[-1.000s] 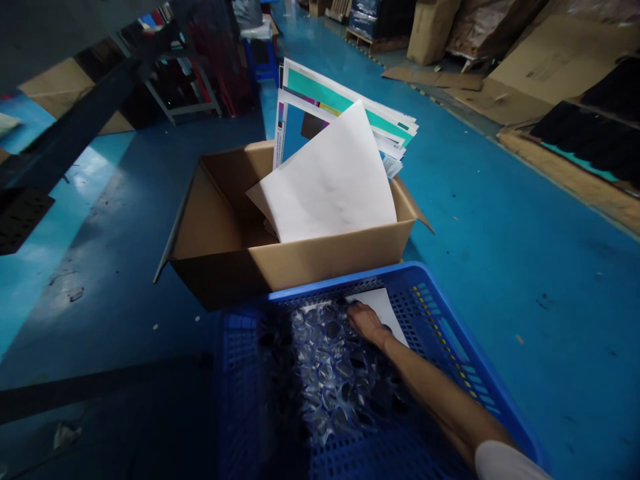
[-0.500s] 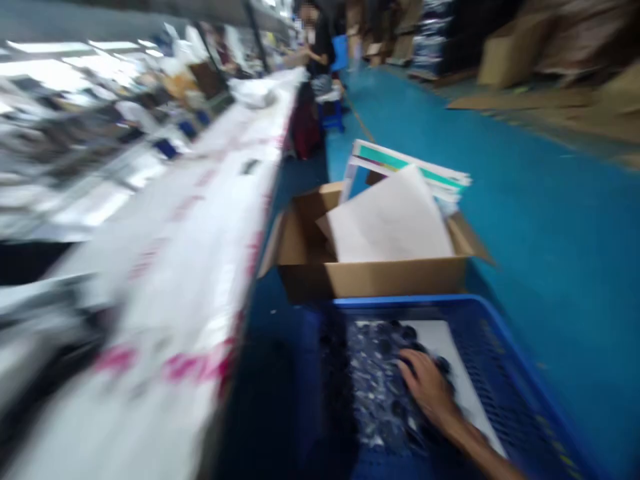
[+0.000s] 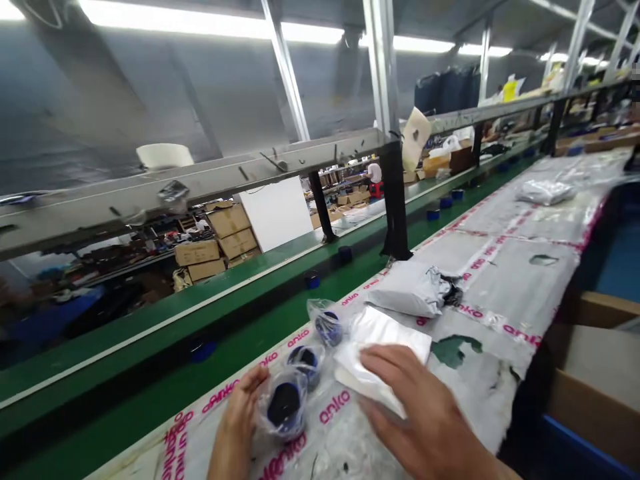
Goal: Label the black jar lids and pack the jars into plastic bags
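Note:
My left hand is at the table's near left, its fingers curled against a clear-bagged blue round piece with a dark middle; its thumb is hidden. Two more such pieces in clear bags, a middle one and a far one, form a row behind it. My right hand hovers over a stack of thin white sheets or bags, thumb and fingers apart, with nothing visible in its grasp. Just beyond the stack lies a stuffed pale plastic bag.
The table has a torn plastic cover with pink lettering. Beyond it runs a green conveyor carrying blue pieces. A metal shelf rail and a post stand over it. A cardboard box and blue crate are at right.
The view has swung left from the crate to the table. My right hand has left the dark pieces in the crate and is now over the white stack. My left hand has come into view.

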{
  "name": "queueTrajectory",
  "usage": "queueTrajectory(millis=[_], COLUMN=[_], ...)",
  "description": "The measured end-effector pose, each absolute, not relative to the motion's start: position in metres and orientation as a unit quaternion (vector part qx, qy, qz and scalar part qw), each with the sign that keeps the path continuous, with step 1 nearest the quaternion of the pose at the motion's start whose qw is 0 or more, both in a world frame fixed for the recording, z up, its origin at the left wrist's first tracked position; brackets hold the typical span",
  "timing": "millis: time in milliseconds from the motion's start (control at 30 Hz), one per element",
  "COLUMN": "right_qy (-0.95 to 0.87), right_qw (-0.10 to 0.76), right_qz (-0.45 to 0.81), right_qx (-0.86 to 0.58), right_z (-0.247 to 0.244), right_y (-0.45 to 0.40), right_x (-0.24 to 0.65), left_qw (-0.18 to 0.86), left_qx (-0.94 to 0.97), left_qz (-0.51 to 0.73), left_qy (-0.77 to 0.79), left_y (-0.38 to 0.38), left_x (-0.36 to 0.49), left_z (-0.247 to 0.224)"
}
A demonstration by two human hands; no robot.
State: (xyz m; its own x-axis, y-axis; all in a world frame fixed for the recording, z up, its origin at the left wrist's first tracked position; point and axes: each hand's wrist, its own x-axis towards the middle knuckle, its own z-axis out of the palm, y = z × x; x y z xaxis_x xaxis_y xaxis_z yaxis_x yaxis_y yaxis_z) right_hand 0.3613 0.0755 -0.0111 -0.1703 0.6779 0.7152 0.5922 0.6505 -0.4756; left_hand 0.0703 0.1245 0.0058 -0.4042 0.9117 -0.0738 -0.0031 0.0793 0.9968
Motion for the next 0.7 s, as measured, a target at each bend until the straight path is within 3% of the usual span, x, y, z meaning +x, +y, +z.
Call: queueTrajectory(millis=[100, 200, 333, 500, 700], right_qy=[-0.872, -0.931, -0.947, -0.946, -0.922], right_qw=[0.322, 0.173, 0.065, 0.046, 0.138], right_qz=[0.042, 0.027, 0.054, 0.084, 0.047], right_qx=[-0.367, -0.321, -0.309, -0.31, -0.358], right_z=[0.045, 0.056, 0.059, 0.07, 0.039], right_y=[0.119, 0.153, 0.167, 0.147, 0.131], right_x=[0.298, 0.262, 0.246, 0.244, 0.223], left_qw=[0.387, 0.306, 0.298, 0.239, 0.243], left_qx=[0.439, 0.566, 0.594, 0.626, 0.688], left_qz=[0.55, 0.432, 0.365, 0.406, 0.38], left_qy=[0.596, 0.631, 0.652, 0.621, 0.568], left_y=[0.101, 0.081, 0.078, 0.082, 0.089], left_x=[0.078, 0.08, 0.071, 0.055, 0.039], left_z=[-0.001, 0.002, 0.007, 0.009, 0.015])
